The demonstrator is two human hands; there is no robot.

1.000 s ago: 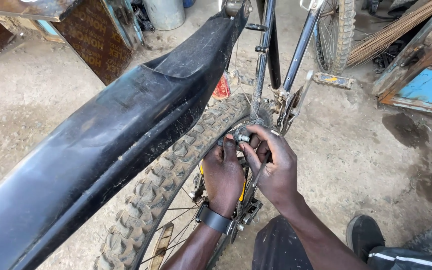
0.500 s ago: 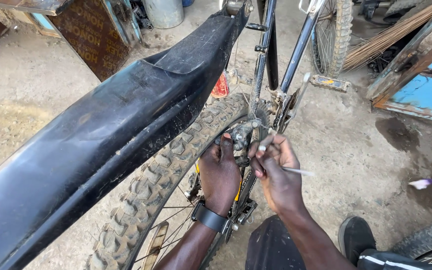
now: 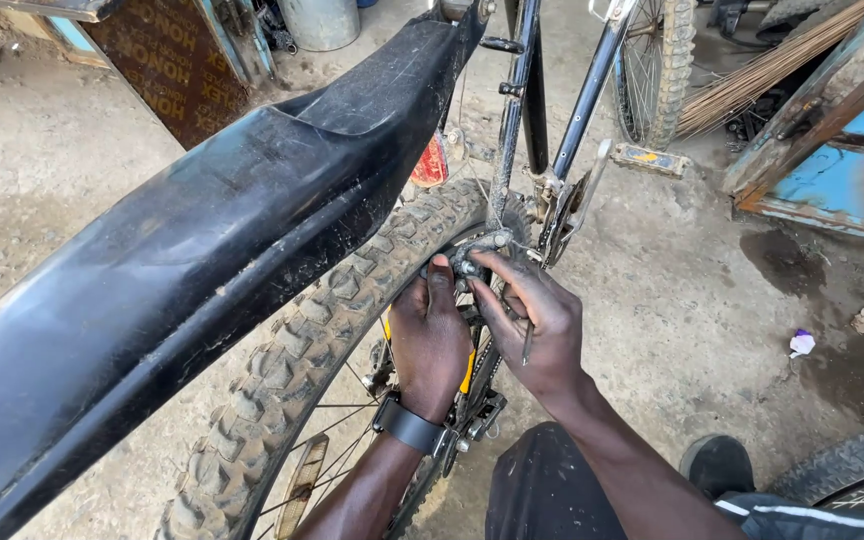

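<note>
Hands meet at the rear brake of an upturned-looking bicycle, viewed from above past a long black mudguard (image 3: 182,260). The left hand (image 3: 430,340), a dark watch band (image 3: 409,427) at its wrist, lies against the knobby rear tyre (image 3: 322,330) with its fingers reaching up and curled onto the small grey brake caliper (image 3: 474,258) that sits just above the tyre tread, beside the frame tubes (image 3: 517,110). The right hand (image 3: 537,325) comes in from the other side: thumb and forefinger are pinched on the same caliper, while the lower fingers are closed round a thin metal rod or tool (image 3: 528,343) whose end points downward. Whether that rod is a spoke, a cable end or a key cannot be told.

Judgement on method: the work appears to be a fine adjustment at the caliper. It would go best with the left hand bracing the part firmly against the tyre so it cannot twist, and the right hand working in small movements, keeping the loose rod clear of the spokes (image 3: 352,420). Grit on the fingers may cause slipping.

Concrete floor (image 3: 712,300) around is stained and littered.
</note>
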